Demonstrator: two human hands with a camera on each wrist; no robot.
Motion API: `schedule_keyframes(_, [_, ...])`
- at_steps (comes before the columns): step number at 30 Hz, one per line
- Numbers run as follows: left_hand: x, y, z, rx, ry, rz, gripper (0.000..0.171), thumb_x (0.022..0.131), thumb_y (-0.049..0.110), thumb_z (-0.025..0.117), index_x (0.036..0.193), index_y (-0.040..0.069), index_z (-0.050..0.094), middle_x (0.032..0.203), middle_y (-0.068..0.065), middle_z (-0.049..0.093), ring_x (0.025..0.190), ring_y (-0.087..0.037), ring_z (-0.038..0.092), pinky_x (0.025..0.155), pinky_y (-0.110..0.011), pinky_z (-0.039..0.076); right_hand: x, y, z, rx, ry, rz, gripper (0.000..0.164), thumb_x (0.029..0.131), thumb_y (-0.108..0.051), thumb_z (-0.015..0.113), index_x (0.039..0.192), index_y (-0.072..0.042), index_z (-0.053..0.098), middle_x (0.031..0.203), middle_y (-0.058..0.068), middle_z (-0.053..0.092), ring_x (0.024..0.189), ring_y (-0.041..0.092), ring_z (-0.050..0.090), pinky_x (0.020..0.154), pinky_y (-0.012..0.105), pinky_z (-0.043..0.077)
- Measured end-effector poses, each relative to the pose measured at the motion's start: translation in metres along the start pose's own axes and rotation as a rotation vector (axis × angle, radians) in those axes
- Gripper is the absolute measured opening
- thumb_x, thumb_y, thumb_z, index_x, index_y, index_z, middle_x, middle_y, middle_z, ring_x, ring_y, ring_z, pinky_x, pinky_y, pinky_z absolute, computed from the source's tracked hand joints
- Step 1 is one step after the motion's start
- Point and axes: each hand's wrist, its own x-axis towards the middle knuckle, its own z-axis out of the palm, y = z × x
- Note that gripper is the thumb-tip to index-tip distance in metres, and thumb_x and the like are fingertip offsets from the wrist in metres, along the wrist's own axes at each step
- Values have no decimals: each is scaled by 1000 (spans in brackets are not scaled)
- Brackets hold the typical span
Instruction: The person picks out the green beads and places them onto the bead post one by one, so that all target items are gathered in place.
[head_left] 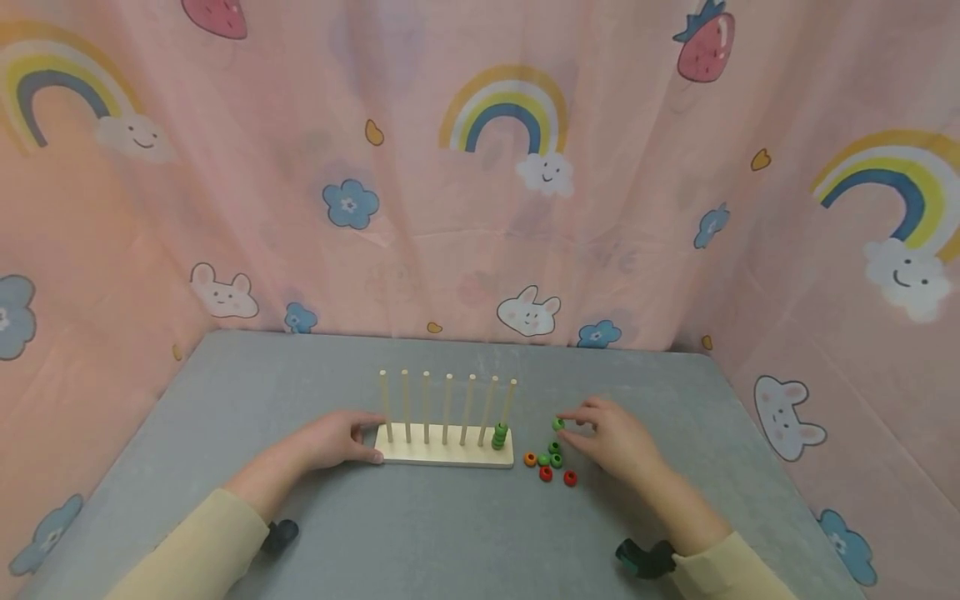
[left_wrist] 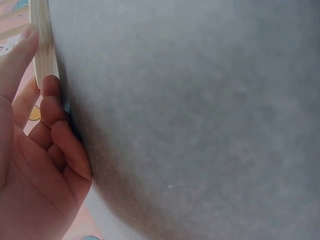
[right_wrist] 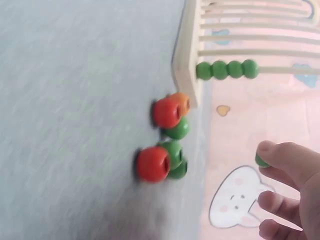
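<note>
A pale wooden peg board (head_left: 446, 456) with a row of upright pegs rests on the table. Several green beads (right_wrist: 227, 69) are stacked on its rightmost peg; the other pegs are bare. My left hand (head_left: 347, 440) grips the board's left end, thumb on one side and fingers on the other; the left wrist view shows the board's end (left_wrist: 44, 50) between them. Right of the board, my right hand (head_left: 611, 440) pinches a green bead (head_left: 558, 424) between thumb and index finger, above the table. The right wrist view shows this bead (right_wrist: 261, 159) partly hidden by a fingertip.
Loose beads lie between the board and my right hand: a few green ones (head_left: 556, 460), an orange one (head_left: 530, 459) and two red ones (head_left: 571, 478). A pink patterned curtain (head_left: 420, 275) surrounds the grey table (head_left: 420, 533) at the back and sides.
</note>
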Motion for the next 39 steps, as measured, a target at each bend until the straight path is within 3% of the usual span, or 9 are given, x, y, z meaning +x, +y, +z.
schedule_keyframes(6, [0,0,1,2,-2,-12,67,77,35,85,136,12,62,72,-1,51,65,-15,44,59,-32,33,1,-17,-1,99,102,-2,29,86,-26,78,114,-18,76,94,2,63,86,24,57,66,32,46])
schedule_keyframes(14, [1,-1,2,-7,-3,-25,67,77,36,85,136,13,62,73,-1,50,66,-15,44,59,-32,33,5,-44,-6,238,242,-25,25,88,-26,77,113,-20,76,92,-2,62,82,19,52,62,29,42])
schedule_keyframes(24, [-2,2,1,-24,-4,-30,66,78,34,85,136,12,62,73,-1,50,66,-15,44,59,-32,33,12,-71,-20,332,289,-44,24,89,-26,76,113,-20,76,93,-1,61,82,18,50,62,29,42])
schedule_keyframes(33, [-1,4,-1,-9,-7,-37,65,78,35,85,135,14,62,74,-1,50,67,-15,44,60,-33,33,15,-77,-22,357,292,-68,25,89,-26,77,113,-19,76,93,-5,61,81,16,49,62,29,41])
schedule_keyframes(39, [0,3,-1,-2,-13,-37,65,77,36,85,135,17,63,76,-1,49,70,-16,45,60,-33,33,18,-79,-22,348,292,-90,25,89,-25,77,113,-18,76,93,-5,61,82,22,51,63,30,39])
